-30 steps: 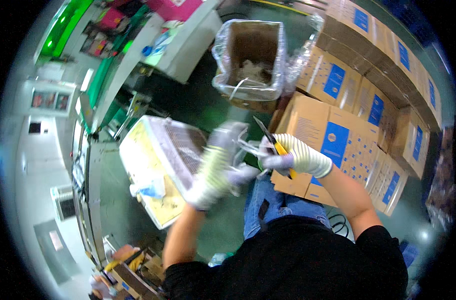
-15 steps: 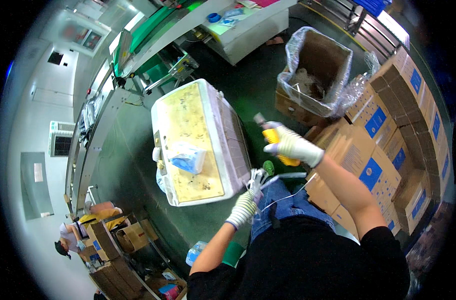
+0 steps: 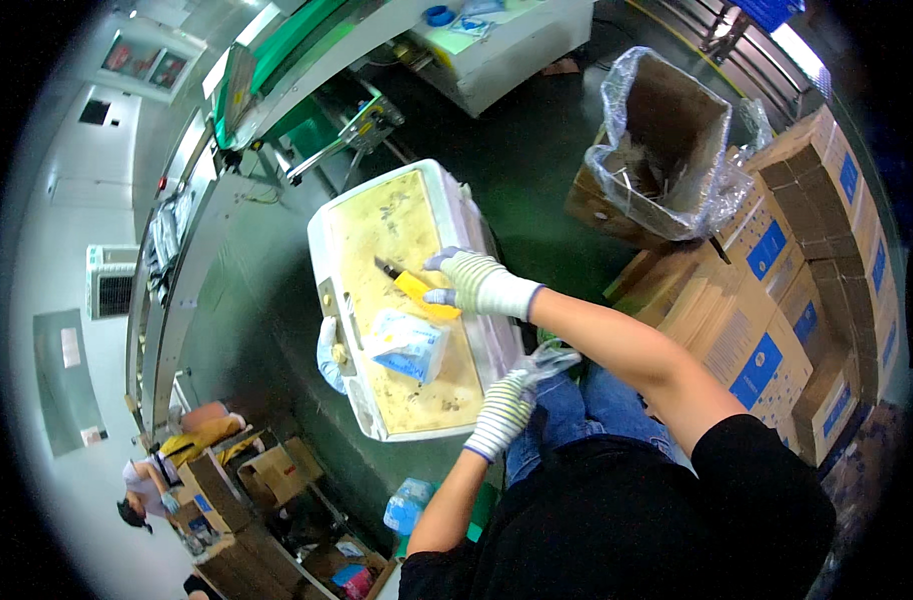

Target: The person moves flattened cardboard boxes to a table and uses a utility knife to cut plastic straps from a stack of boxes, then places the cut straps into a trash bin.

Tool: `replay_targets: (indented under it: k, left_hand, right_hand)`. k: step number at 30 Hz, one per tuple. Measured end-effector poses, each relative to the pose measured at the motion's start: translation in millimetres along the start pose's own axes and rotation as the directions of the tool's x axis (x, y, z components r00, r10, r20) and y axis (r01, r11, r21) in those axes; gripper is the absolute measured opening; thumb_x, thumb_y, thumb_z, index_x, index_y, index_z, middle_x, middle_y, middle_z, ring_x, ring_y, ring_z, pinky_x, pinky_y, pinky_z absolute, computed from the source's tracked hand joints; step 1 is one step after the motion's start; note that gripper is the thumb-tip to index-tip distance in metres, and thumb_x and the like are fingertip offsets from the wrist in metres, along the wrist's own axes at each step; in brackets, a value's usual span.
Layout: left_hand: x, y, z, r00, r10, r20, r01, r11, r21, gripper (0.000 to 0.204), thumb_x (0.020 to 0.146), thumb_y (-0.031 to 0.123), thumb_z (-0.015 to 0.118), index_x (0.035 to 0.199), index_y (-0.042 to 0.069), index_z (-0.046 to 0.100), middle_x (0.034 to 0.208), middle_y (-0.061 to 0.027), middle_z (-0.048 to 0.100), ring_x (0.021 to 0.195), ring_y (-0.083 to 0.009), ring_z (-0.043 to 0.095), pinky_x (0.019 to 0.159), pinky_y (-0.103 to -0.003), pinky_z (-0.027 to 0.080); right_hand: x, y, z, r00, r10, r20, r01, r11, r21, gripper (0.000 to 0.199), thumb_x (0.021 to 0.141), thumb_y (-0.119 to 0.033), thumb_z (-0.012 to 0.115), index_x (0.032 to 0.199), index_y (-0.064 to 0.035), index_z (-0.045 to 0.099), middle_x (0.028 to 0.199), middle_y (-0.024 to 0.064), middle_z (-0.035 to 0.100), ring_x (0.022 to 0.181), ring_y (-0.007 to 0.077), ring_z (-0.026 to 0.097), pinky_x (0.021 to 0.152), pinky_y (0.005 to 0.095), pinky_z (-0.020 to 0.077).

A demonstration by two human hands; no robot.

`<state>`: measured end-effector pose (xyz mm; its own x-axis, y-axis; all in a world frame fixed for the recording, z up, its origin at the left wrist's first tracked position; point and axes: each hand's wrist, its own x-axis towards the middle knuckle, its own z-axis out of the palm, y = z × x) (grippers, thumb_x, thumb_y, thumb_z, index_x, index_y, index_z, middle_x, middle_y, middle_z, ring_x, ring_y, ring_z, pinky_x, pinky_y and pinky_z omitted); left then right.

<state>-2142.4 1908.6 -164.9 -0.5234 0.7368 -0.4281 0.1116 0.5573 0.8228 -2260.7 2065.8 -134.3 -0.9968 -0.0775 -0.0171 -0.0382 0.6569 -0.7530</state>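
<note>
Gloved in striped white, my right hand is over a white bin with a stained yellow lid. Its thumb crosses the handle of a yellow utility knife, whose dark blade end points away to the left. Part of the grip is hidden by the hand. Just below the knife, a blue and white plastic packet lies on the lid. My left hand, in a matching glove, is closed round a bunch of whitish plastic strips in front of my jeans.
An open carton with a clear plastic liner stands at the far right, with loose strips inside. Stacked cartons fill the right side. A conveyor runs along the far left. Another person handles boxes at the lower left.
My right hand has swung left with the utility knife, from beside the bin to over its lid. The strips in my left hand are now gathered closer together.
</note>
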Motion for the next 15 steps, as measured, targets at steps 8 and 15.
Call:
replay_targets:
  k: [8, 15]
  left_hand:
    - [64, 177, -39, 0.968, -0.073, -0.238, -0.154, 0.577, -0.802, 0.03, 0.089, 0.038, 0.042, 0.072, 0.014, 0.045, 0.054, 0.0047, 0.033, 0.044, -0.0052, 0.032, 0.039, -0.019, 0.026]
    - [160, 178, -4, 0.99, 0.082, 0.112, -0.025, 0.899, -0.437, 0.032, 0.089, 0.037, 0.042, 0.073, 0.009, 0.044, 0.056, 0.001, 0.039, 0.05, -0.0077, 0.041, 0.045, -0.021, 0.039]
  right_hand:
    - [-177, 33, -51, 0.933, -0.234, 0.275, -0.173, 0.38, 0.909, 0.041, 0.084, -0.026, 0.053, 0.117, -0.0024, 0.045, 0.108, 0.0091, 0.052, 0.098, 0.0152, 0.047, 0.087, 0.0301, 0.0375]
    - [-308, 170, -106, 0.928, 0.369, 0.043, -0.37, 0.907, 0.201, 0.024, 0.086, -0.023, 0.043, 0.094, -0.0037, 0.055, 0.076, 0.0079, 0.054, 0.067, 0.0152, 0.053, 0.059, 0.0308, 0.0473]
